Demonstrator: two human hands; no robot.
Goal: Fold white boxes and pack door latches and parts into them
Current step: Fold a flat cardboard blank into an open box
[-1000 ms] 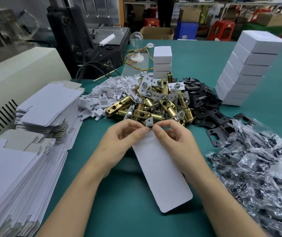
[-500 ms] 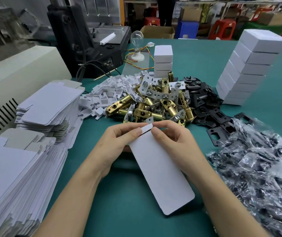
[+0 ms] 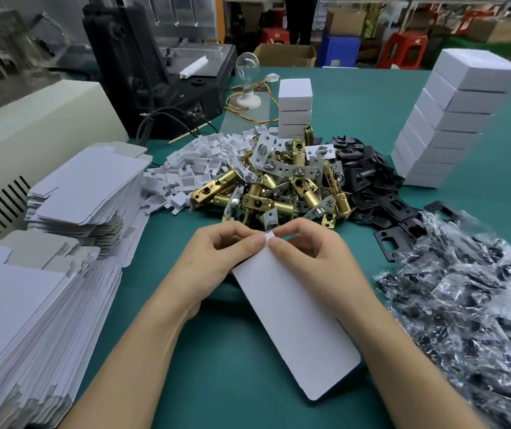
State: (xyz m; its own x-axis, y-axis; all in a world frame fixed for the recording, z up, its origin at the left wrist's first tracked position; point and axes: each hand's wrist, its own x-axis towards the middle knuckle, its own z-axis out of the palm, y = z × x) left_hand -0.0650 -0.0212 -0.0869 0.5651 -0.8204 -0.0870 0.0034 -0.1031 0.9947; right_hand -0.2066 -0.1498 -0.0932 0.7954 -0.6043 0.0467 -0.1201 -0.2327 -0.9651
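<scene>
From the head view, both hands work one flat white box blank [image 3: 294, 320] over the green table [image 3: 356, 103]. The left hand [image 3: 217, 261] and right hand [image 3: 310, 255] pinch its far end, thumbs and forefingers curled round a small flap. The blank slopes down toward the person. Just beyond lies a heap of brass latches [image 3: 282, 187], with black plates [image 3: 369, 187] to its right, bagged parts [image 3: 471, 305] nearer, flat blanks [image 3: 31, 289] stacked left, and folded boxes [image 3: 452, 119] stacked far right.
</scene>
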